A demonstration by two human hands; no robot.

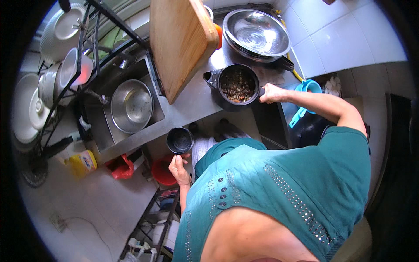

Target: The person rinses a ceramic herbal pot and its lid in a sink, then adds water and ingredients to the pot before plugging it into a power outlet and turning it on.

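Note:
My right hand point(272, 93) grips the handle of a dark spouted pot point(215, 95) at the counter's front edge. Brown, chopped-looking bits point(238, 90) lie inside it. My left hand point(179, 168) holds a small black round cup or lid point(180, 140) by its near rim, in front of the counter and lower left of the pot. Its dark inside faces the camera. Whether the pot rests on the counter cannot be told.
A wooden cutting board point(183, 46) stands upright behind the counter edge point(186, 114). Stacked steel bowls point(257, 32) sit behind the pot. Left are a sink with a steel basin point(132, 106) and a black dish rack point(121, 24). Blue plastic scoops point(309, 86) lie right, near my forearm.

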